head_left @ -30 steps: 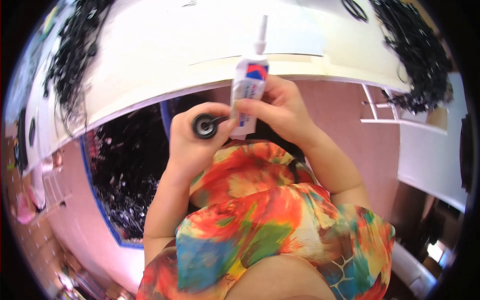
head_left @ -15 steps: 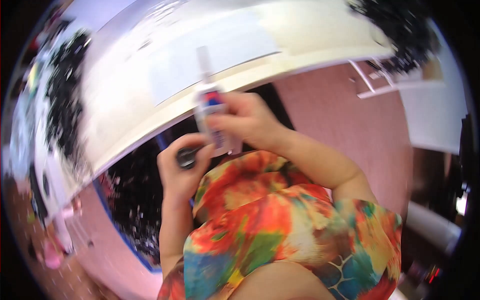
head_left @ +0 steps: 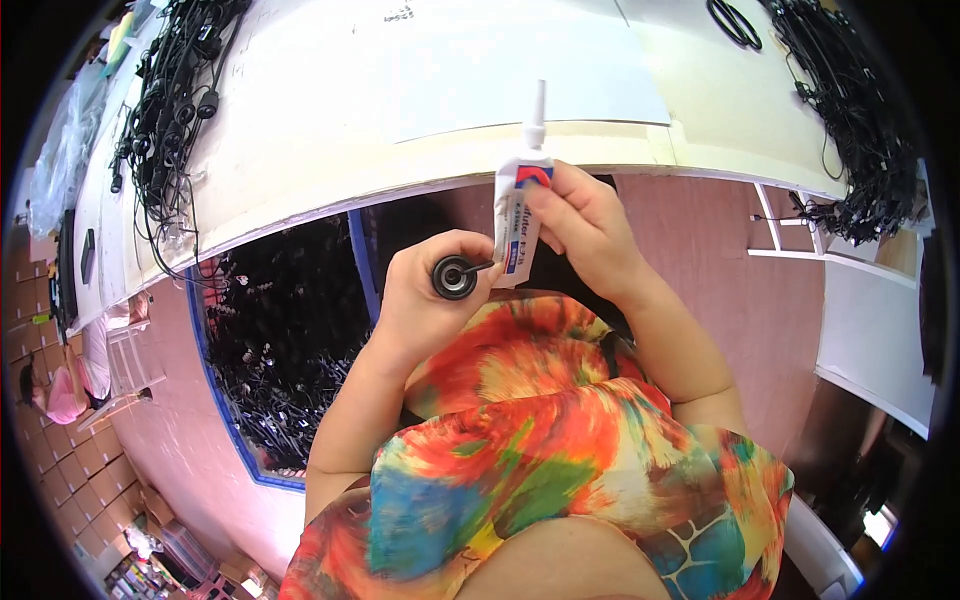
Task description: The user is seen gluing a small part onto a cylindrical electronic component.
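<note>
My right hand grips a white glue tube with a red and blue label. Its long narrow nozzle points up toward the table. Closed around a round black connector, my left hand is beside the tube's lower end. The connector's hollow round face is turned up, and a short thin black piece sticks out of it toward the tube. Both hands are in front of my body, just short of the table's near edge.
The white table carries a pale sheet. Black cables lie at its left, more cables and a black coil at its right. Below, a blue-rimmed bin holds many black parts. A person in pink is at far left.
The view has shifted, so the hands and tube now appear farther right. The tube has gone from leaning slightly left to leaning slightly right. Both hands keep their holds.
</note>
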